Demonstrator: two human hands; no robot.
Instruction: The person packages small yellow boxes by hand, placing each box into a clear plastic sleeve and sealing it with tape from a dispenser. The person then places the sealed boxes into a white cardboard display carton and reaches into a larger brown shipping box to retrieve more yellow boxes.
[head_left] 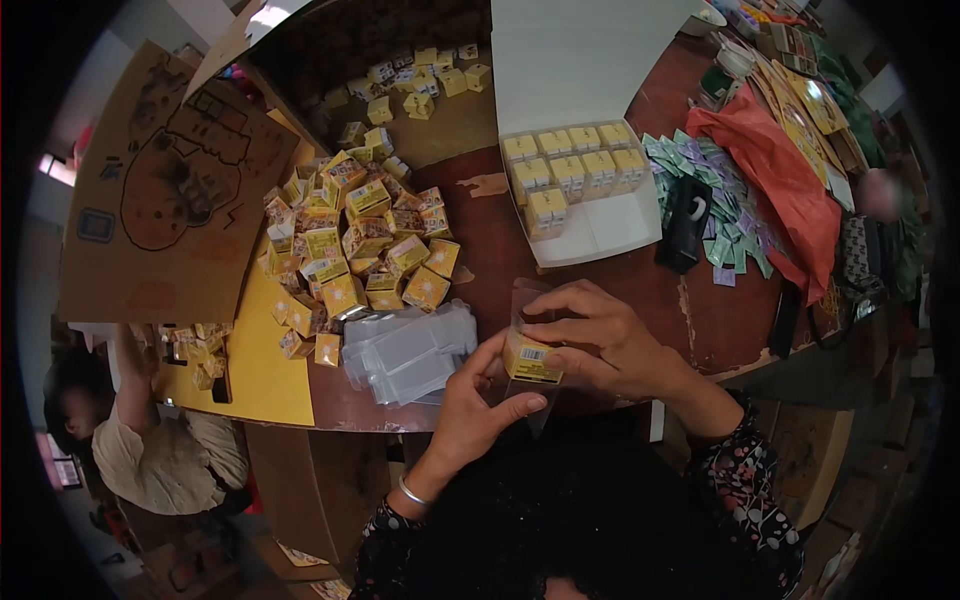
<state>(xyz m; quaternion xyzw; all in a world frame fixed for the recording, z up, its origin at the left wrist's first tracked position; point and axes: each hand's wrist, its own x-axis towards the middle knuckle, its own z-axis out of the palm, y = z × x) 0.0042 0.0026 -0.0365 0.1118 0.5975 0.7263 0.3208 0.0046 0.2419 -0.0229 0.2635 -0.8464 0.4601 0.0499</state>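
Note:
Between my two hands is a small yellow box [533,362] with a barcode on its side, partly inside a clear plastic sleeve [523,300] whose open flaps stick out above and below. My left hand [478,405] grips the box from the left, thumb below it. From the right, my right hand [607,340] has its thumb and fingers on the box and sleeve. Flat clear plastic sleeves [410,352] lie stacked just left of my hands. Beyond them is a heap of yellow printed boxes [365,235].
A white carton [600,238] holds rows of sleeved boxes. Behind the heap, a large cardboard box [440,145] contains more small boxes. On the right are green and purple sachets [715,190], a black device [686,225] and a red plastic bag [790,190]. Another person [170,460] sits at left.

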